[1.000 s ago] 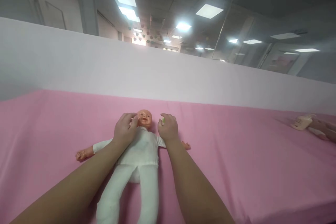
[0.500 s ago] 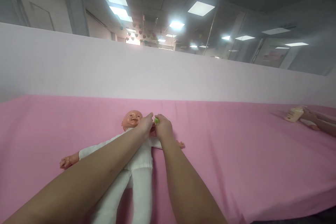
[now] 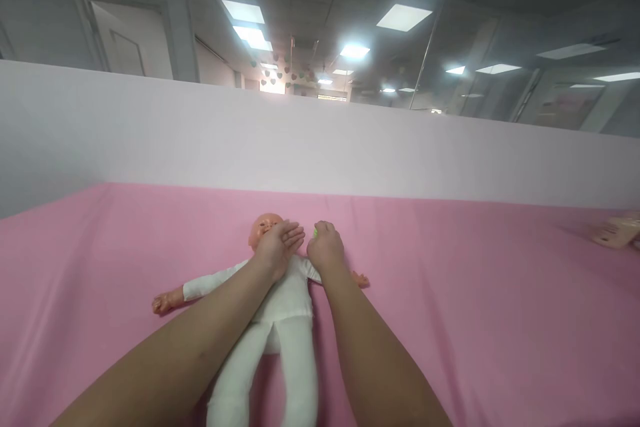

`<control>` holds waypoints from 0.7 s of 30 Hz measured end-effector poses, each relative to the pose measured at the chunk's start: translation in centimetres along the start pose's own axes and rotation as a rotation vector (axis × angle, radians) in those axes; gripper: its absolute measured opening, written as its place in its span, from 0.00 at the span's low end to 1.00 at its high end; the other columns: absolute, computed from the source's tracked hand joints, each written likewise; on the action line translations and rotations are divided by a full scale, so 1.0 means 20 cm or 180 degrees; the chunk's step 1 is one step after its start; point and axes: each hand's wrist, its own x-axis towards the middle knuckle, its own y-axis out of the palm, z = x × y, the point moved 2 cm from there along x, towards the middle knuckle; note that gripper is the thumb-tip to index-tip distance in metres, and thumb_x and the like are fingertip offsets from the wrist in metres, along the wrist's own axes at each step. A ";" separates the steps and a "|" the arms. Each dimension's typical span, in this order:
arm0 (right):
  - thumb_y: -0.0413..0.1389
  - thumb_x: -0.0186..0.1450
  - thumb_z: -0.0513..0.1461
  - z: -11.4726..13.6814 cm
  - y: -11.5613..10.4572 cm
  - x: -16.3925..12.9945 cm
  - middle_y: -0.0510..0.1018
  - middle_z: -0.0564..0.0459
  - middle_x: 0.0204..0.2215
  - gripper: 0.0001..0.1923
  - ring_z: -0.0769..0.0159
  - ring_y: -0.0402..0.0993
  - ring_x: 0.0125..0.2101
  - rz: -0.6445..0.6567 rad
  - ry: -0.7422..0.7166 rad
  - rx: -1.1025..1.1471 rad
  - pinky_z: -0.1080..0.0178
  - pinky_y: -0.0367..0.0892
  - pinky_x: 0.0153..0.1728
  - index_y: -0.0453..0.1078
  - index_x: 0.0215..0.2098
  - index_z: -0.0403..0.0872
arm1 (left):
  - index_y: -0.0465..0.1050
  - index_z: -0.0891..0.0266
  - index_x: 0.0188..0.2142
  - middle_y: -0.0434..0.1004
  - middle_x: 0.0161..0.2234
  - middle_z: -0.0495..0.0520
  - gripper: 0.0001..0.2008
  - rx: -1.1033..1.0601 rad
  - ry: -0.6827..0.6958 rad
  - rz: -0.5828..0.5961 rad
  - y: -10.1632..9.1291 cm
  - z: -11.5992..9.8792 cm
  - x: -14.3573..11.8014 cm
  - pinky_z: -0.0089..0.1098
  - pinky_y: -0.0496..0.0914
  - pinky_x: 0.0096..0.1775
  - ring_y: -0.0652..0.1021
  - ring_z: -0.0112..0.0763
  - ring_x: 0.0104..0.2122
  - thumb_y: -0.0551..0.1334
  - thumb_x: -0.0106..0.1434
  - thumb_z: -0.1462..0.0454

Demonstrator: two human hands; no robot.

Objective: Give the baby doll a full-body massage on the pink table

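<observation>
**Hands at the doll's head on the pink table**

Doll on its back on the pink table, head toward the white partition, legs toward the camera. Dressed in a white suit; bare arms spread to either side, one small hand out at the left, the other just showing past the right forearm.

Left hand laid flat across the doll's face and neck, fingers straight and close together, pointing right, covering the right half of the head. Open, clamped on nothing. Left forearm crossing the doll's chest at a slant.

Right hand just beside the doll's head, over its shoulder, curled into a loose fist. Small green thing peeking out at the fingertips, pinched there; too small to tell what. Tips of the two hands very near each other, a narrow gap between; touching or not, cannot tell.

At the far right edge of the table, well apart from the doll, a pale object, cut off by the frame and blurred. Above the partition, ceiling lights and a door at upper left.
</observation>
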 end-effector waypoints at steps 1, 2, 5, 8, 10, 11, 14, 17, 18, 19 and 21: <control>0.52 0.63 0.31 0.01 -0.01 -0.01 0.74 0.37 0.55 0.22 0.49 0.69 0.55 -0.0072 -0.0070 -0.0030 0.53 0.63 0.57 0.71 0.56 0.41 | 0.76 0.68 0.40 0.81 0.40 0.66 0.13 -0.0128 0.0007 0.0025 -0.04 -0.02 -0.03 0.33 0.77 0.44 0.83 0.38 0.41 0.58 0.69 0.59; 0.53 0.63 0.32 0.03 -0.02 -0.02 0.72 0.35 0.57 0.23 0.48 0.67 0.58 -0.0160 -0.0168 -0.0036 0.51 0.61 0.60 0.70 0.57 0.40 | 0.77 0.69 0.41 0.81 0.41 0.67 0.14 -0.0336 -0.0006 0.0064 -0.08 -0.04 -0.05 0.34 0.78 0.45 0.83 0.40 0.42 0.58 0.69 0.59; 0.56 0.65 0.38 0.15 -0.07 -0.08 0.68 0.34 0.62 0.25 0.47 0.59 0.64 -0.0295 -0.0720 0.0177 0.47 0.54 0.66 0.68 0.60 0.38 | 0.77 0.74 0.45 0.81 0.43 0.71 0.17 -0.0892 -0.0025 0.0070 -0.20 -0.06 -0.11 0.37 0.78 0.46 0.83 0.44 0.44 0.58 0.68 0.59; 0.58 0.65 0.42 0.35 -0.12 -0.18 0.72 0.41 0.60 0.26 0.55 0.64 0.62 0.0125 -0.1771 0.0594 0.52 0.57 0.66 0.68 0.60 0.43 | 0.74 0.77 0.52 0.81 0.45 0.73 0.23 -0.1281 -0.0083 0.0136 -0.28 -0.06 -0.13 0.38 0.78 0.48 0.82 0.46 0.46 0.56 0.69 0.57; 0.58 0.66 0.43 0.48 -0.14 -0.26 0.76 0.47 0.57 0.24 0.58 0.67 0.60 0.0662 -0.2384 0.0698 0.55 0.57 0.66 0.69 0.59 0.47 | 0.71 0.78 0.57 0.81 0.47 0.74 0.29 -0.1475 -0.0198 0.0295 -0.30 -0.06 -0.13 0.42 0.76 0.51 0.82 0.49 0.49 0.54 0.71 0.53; 0.56 0.67 0.43 0.53 -0.15 -0.30 0.75 0.46 0.59 0.24 0.58 0.67 0.61 0.0831 -0.2469 0.0677 0.54 0.56 0.66 0.68 0.61 0.47 | 0.69 0.78 0.60 0.80 0.49 0.75 0.32 -0.1558 -0.0252 0.0393 -0.31 -0.06 -0.13 0.45 0.75 0.53 0.81 0.51 0.50 0.52 0.71 0.51; 0.52 0.71 0.49 0.59 -0.15 -0.36 0.67 0.41 0.66 0.31 0.54 0.59 0.67 0.1329 -0.2409 0.0457 0.49 0.51 0.68 0.60 0.67 0.43 | 0.62 0.78 0.66 0.77 0.52 0.78 0.38 -0.1718 -0.0352 0.0682 -0.34 -0.09 -0.10 0.53 0.71 0.57 0.79 0.55 0.53 0.46 0.72 0.47; 0.51 0.71 0.55 0.58 -0.16 -0.39 0.61 0.36 0.68 0.39 0.51 0.52 0.70 0.1609 -0.2261 0.0270 0.48 0.47 0.70 0.55 0.70 0.37 | 0.58 0.79 0.67 0.76 0.55 0.78 0.38 -0.1741 -0.0391 0.0861 -0.37 -0.11 -0.09 0.52 0.70 0.58 0.77 0.54 0.55 0.45 0.72 0.47; 0.51 0.71 0.56 0.58 -0.17 -0.41 0.60 0.36 0.68 0.41 0.50 0.50 0.71 0.1659 -0.2246 0.0245 0.48 0.46 0.70 0.54 0.70 0.36 | 0.58 0.79 0.67 0.75 0.55 0.78 0.39 -0.1739 -0.0394 0.0884 -0.38 -0.10 -0.09 0.51 0.70 0.57 0.77 0.54 0.56 0.46 0.72 0.47; 0.51 0.70 0.56 0.57 -0.19 -0.43 0.59 0.35 0.69 0.42 0.50 0.49 0.71 0.1700 -0.2245 0.0235 0.48 0.46 0.70 0.53 0.71 0.35 | 0.59 0.80 0.67 0.75 0.55 0.78 0.40 -0.1737 -0.0394 0.0887 -0.39 -0.10 -0.08 0.50 0.70 0.57 0.77 0.54 0.56 0.46 0.72 0.46; 0.50 0.71 0.56 0.57 -0.21 -0.47 0.56 0.34 0.70 0.43 0.50 0.47 0.71 0.1813 -0.2292 0.0241 0.48 0.45 0.71 0.51 0.71 0.35 | 0.60 0.80 0.66 0.74 0.56 0.79 0.41 -0.1732 -0.0415 0.0885 -0.39 -0.09 -0.08 0.47 0.71 0.57 0.77 0.53 0.56 0.46 0.71 0.44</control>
